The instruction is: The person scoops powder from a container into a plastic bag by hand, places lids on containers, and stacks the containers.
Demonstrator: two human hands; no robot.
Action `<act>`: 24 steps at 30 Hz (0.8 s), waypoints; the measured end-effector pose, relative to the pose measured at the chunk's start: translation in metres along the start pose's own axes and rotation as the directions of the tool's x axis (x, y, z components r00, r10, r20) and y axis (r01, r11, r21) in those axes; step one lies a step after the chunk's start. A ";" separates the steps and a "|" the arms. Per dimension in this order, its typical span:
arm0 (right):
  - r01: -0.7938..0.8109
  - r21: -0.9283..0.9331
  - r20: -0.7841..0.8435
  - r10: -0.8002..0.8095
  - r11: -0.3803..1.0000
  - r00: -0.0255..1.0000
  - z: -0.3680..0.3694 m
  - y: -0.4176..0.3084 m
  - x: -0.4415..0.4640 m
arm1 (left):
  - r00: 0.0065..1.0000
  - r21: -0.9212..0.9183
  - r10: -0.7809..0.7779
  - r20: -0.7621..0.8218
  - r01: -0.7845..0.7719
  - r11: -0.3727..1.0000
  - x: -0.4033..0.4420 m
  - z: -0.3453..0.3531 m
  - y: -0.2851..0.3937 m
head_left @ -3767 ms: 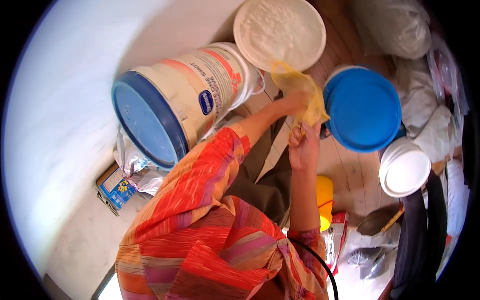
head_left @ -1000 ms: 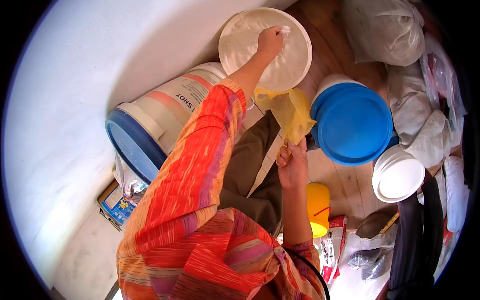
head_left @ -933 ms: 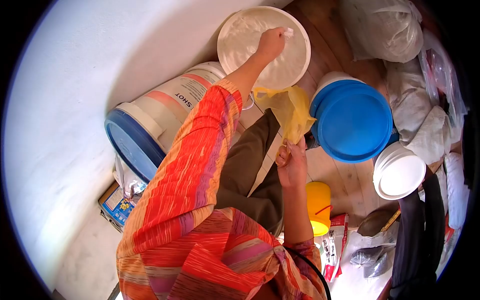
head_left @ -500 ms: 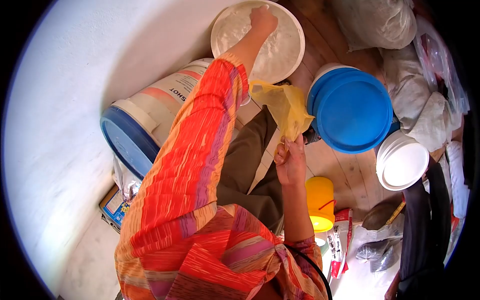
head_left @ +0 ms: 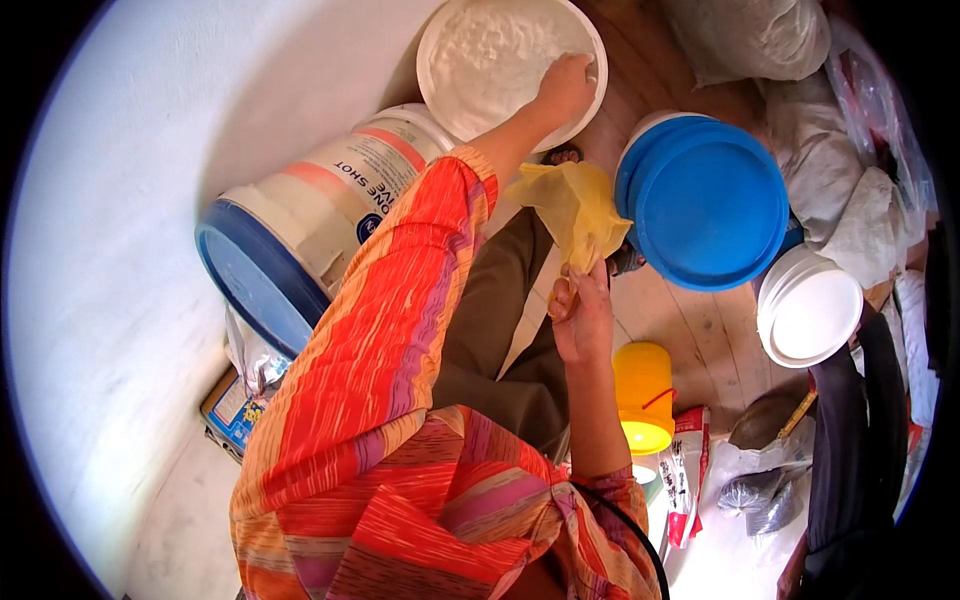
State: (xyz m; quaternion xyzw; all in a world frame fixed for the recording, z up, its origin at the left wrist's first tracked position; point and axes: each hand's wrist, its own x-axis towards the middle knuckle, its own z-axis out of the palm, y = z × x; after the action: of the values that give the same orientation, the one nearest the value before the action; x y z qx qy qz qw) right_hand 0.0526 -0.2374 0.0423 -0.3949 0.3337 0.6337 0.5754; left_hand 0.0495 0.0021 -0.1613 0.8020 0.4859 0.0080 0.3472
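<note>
My left hand is closed inside a round white tub, near the right side of its rim. What its fingers hold, if anything, is hidden. Pale, whitish contents cover the inside of the tub. In my right hand a thin yellow plastic bag is pinched at its lower end. The bag spreads upward, its upper part lying between the tub and a blue-lidded bucket.
A large printed bucket with a blue base lies tilted along the white wall. To the right are a small white bucket, a yellow pail and a red-and-white packet. Pale sacks stand at upper right.
My left hand has moved right and down across the tub, from near its top edge to its right side. My right hand still holds the yellow bag in nearly the same place.
</note>
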 end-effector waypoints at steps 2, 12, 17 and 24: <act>-0.004 -0.006 0.000 0.004 1.000 1.000 0.003 0.000 -0.001 | 0.994 0.021 0.090 0.063 -0.091 0.996 -0.013 0.003 -0.004; -0.003 -0.036 0.003 0.004 0.999 1.000 -0.002 0.008 -0.006 | 0.977 0.063 0.165 0.136 -0.175 0.983 -0.085 -0.011 -0.046; -0.022 -0.015 -0.007 0.022 1.000 1.000 -0.008 0.013 -0.007 | 0.982 0.090 0.191 0.011 -0.191 0.977 -0.039 -0.024 -0.026; -0.029 -0.023 -0.015 0.029 0.999 0.999 0.000 0.021 -0.008 | 0.975 0.140 0.163 0.154 -0.185 0.973 -0.012 -0.011 -0.011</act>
State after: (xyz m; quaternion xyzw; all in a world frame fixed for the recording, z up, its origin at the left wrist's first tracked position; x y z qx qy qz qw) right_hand 0.0317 -0.2439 0.0490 -0.4011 0.3363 0.6430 0.5591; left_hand 0.0308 0.0017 -0.1550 0.8644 0.3870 -0.0560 0.3162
